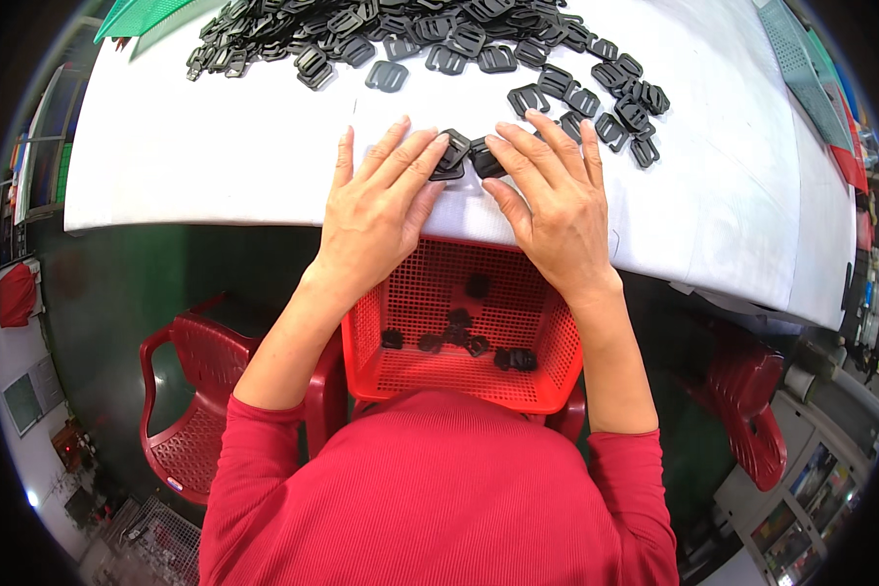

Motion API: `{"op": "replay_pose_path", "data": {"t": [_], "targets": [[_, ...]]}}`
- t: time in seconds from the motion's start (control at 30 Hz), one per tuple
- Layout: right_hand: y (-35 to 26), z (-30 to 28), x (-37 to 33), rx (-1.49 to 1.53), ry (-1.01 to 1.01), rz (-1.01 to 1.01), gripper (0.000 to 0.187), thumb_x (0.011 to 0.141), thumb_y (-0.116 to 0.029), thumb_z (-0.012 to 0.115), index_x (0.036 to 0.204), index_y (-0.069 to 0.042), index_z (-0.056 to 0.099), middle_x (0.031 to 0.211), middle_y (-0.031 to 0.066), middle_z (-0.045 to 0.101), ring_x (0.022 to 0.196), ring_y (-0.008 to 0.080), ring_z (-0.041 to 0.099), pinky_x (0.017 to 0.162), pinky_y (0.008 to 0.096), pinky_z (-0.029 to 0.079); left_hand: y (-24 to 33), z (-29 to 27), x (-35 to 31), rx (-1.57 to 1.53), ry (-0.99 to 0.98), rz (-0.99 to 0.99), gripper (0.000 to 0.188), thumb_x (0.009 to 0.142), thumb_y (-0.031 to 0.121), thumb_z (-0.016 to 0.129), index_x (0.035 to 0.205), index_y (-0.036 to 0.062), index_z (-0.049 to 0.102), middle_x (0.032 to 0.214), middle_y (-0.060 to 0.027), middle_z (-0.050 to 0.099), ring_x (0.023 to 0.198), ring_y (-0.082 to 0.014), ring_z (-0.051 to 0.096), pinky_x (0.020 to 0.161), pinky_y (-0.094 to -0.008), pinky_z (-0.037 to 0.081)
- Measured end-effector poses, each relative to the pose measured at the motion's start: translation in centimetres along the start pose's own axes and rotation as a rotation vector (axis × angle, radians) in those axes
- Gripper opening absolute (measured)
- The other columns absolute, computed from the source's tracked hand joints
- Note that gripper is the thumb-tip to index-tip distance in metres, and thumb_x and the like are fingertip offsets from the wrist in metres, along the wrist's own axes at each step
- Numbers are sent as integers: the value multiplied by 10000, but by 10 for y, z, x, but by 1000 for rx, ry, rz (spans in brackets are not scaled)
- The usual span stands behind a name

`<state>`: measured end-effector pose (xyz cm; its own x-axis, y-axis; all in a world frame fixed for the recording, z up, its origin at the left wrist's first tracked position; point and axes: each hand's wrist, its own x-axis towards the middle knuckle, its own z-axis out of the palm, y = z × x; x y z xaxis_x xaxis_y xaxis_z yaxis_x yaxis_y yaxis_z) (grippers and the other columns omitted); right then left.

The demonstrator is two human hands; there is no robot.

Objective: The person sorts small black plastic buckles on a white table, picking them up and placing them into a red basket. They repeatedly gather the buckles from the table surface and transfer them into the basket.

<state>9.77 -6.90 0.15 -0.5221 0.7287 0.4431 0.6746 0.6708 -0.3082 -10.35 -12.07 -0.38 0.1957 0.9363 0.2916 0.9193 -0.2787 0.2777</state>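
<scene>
Both my hands rest at the near part of the white-covered table, fingers spread out. My left hand [373, 217] touches a couple of overlapping black plastic strap buckles [453, 151] with its fingertips, and its thumb lies just below them. At the right, my right hand [560, 210] has its index fingertip on another black buckle [485, 158], with the thumb by its lower edge. These buckles nearly meet between the hands. Behind the right fingers, further buckles are partly hidden. A big pile of the same buckles [459, 39] covers the far side.
A red plastic basket [559, 376] sits below the table edge against my body, with several buckles inside. Green [137, 18] and grey-blue [801, 73] baskets stand at the table's far corners. Dark red plastic chairs [205, 356] are on both sides.
</scene>
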Motion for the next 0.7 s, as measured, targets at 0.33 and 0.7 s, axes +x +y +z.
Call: {"op": "replay_pose_path", "data": {"t": [0.33, 0.7], "targets": [[39, 10, 32, -118, 102, 14, 262, 833, -181, 720, 1083, -101, 721, 1106, 9, 699, 1062, 208, 601, 949, 383, 419, -2, -8, 12, -239, 119, 13, 279, 812, 80, 713, 1091, 98, 703, 1177, -47, 670, 1105, -251, 602, 942, -406, 443], [25, 7, 41, 41, 118, 69, 120, 855, -180, 693, 952, -116, 723, 878, 2, 712, 904, 182, 620, 835, 364, 416, 4, -8, -5, -351, 159, -25, 183, 807, 43, 711, 987, 30, 680, 1093, -83, 694, 1011, -264, 634, 850, -387, 489]]}}
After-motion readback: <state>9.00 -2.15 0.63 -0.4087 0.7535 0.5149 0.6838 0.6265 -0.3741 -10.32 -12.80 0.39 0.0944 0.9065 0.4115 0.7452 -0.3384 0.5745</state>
